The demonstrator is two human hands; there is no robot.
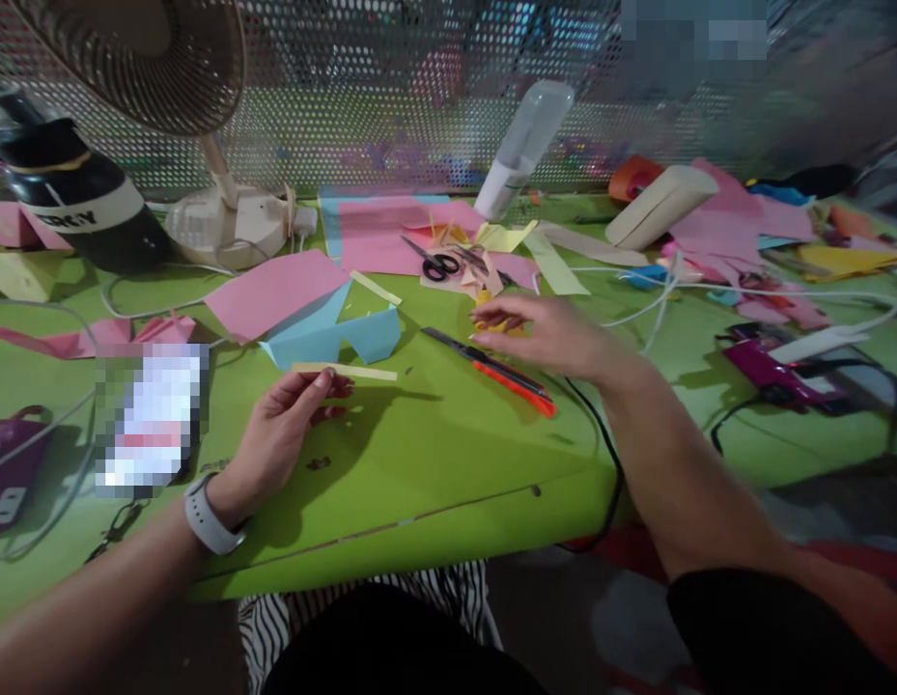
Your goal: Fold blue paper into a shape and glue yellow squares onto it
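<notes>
Dressed in black clothing (390, 642), below the near edge of the green surface (448, 454). Pinching a pale yellow strip (372, 373) in left hand (285, 415), well in from that edge. Hovering with right hand (549, 333) beside an orange utility knife (506, 374), fingers parted near something yellow (484, 297); cannot tell whether touching.

Over my remote feed I see a beige desk fan (151, 58) beside a dark bottle (86, 208) with a white lettered band, both before a perforated panel (332, 116). Farther right I make out a clear plastic bottle (527, 135) and a pale cylindrical roll (661, 208). A purple device (788, 372) sits near my right edge, another purple item (14, 458) at my left.
</notes>
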